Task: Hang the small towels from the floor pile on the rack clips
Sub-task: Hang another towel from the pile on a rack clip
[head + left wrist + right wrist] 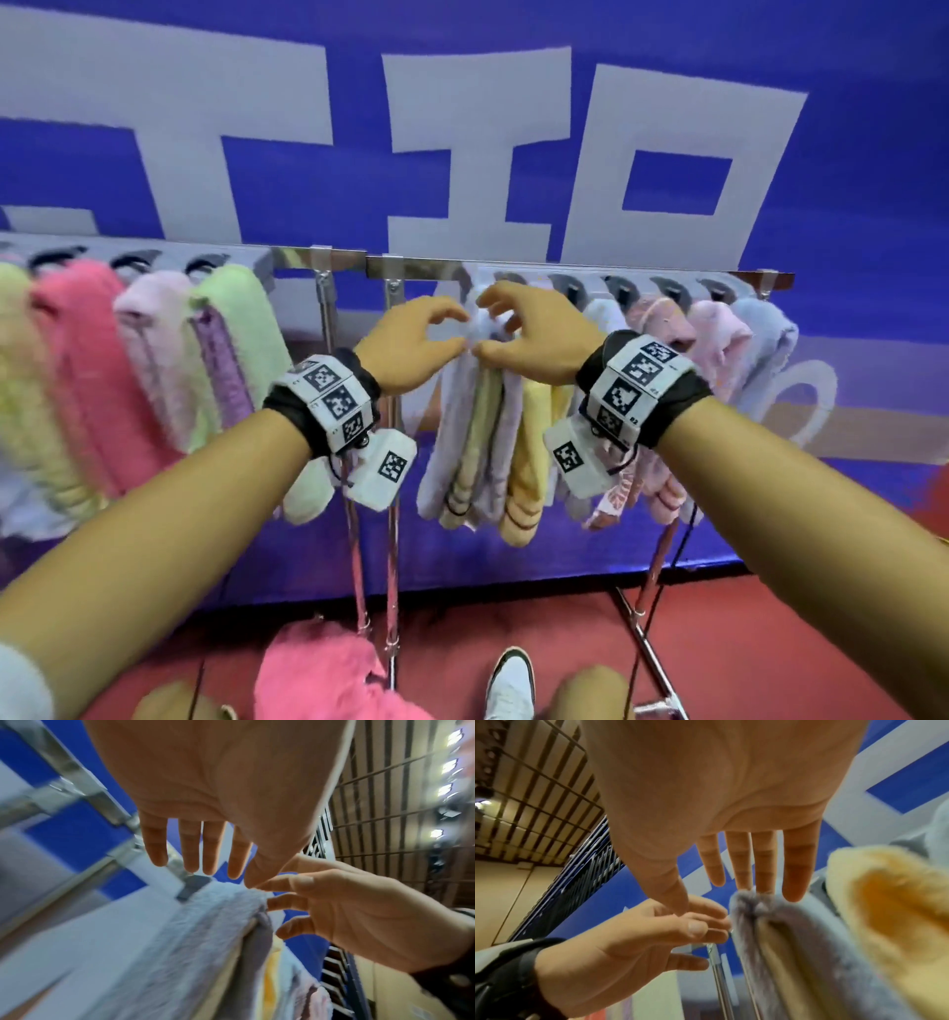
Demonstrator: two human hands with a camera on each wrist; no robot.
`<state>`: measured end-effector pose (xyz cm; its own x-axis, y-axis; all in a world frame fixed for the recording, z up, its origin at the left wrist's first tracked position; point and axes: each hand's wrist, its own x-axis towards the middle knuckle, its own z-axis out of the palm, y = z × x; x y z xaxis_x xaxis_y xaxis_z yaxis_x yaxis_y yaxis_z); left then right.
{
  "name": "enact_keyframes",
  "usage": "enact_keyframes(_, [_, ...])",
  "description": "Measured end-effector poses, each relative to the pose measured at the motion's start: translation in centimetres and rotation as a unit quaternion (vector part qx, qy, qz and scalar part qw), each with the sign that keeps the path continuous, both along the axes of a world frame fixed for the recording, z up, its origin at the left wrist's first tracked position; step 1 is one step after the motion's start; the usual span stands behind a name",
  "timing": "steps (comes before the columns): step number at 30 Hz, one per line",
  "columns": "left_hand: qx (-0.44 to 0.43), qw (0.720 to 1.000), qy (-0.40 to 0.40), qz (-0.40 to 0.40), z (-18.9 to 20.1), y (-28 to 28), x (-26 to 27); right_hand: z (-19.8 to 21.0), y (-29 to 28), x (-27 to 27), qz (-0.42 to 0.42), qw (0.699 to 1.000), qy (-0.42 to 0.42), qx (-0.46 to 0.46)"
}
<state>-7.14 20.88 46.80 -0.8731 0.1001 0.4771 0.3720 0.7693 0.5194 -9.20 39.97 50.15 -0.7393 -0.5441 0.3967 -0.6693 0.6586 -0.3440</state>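
Note:
A pale blue-lavender towel (452, 411) hangs from a grey clip (194, 884) under the chrome rack bar (421, 267). My left hand (452, 329) is at the towel's top from the left, and my right hand (493, 326) from the right. In the left wrist view my left hand (221, 877) has straight fingers and only its thumb tip brushes the towel (205, 923). The right wrist view shows my right hand (713, 898) with straight fingers, their tips touching the towel's (770, 923) bunched top. Neither hand grips it. A pink towel (318, 673) lies on the floor below.
Several towels hang clipped on both sides: pink (87, 360) and green (241, 329) at left, yellow (529, 437) right beside the blue one, pink and blue ones (719, 329) at right. Chrome rack legs (393, 514) stand in front of my shoe (511, 683). A blue banner is behind.

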Motion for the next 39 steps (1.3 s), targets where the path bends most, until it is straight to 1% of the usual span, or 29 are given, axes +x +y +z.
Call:
enact_keyframes(4, [-0.084, 0.993, -0.069, 0.052, -4.5, -5.7, 3.2, -2.5, -4.8, 1.5, 0.044, 0.998, 0.032, 0.038])
enact_keyframes(6, [-0.107, 0.987, -0.103, 0.066, -6.5, -8.0, 4.7, -4.2, -7.1, 2.5, 0.073, 0.995, 0.036, 0.052])
enact_keyframes(10, [-0.111, 0.975, -0.176, 0.083, -10.9, -11.7, 6.6, -8.6, -11.4, 3.6, 0.107, 0.990, -0.013, 0.088])
enact_keyframes(14, [-0.105, 0.962, -0.234, 0.094, -16.3, -14.4, 8.2, -14.0, -14.1, 3.8, 0.111, 0.983, -0.060, 0.131])
enact_keyframes(19, [-0.074, 0.950, -0.288, 0.095, -23.5, -16.8, 9.3, -21.4, -16.3, 3.5, 0.118, 0.964, -0.134, 0.198])
enact_keyframes(23, [-0.055, 0.943, -0.313, 0.101, -28.0, -17.4, 9.2, -26.9, -17.3, 2.3, 0.104, 0.950, -0.191, 0.226])
enact_keyframes(27, [-0.020, 0.941, -0.320, 0.107, -31.4, -18.0, 8.2, -31.9, -17.8, 0.9, 0.094, 0.934, -0.233, 0.255])
enact_keyframes(29, [0.004, 0.938, -0.325, 0.117, -32.8, -18.1, 7.6, -34.0, -18.0, 0.2, 0.091, 0.922, -0.268, 0.262])
enact_keyframes(33, [0.051, 0.932, -0.329, 0.143, -35.3, -18.1, 6.0, -37.9, -18.2, -1.3, 0.083, 0.910, -0.310, 0.264])
enact_keyframes(39, [0.109, 0.910, -0.366, 0.163, -39.7, -18.7, 4.2, -44.9, -18.6, -2.9, 0.044, 0.889, -0.367, 0.270])
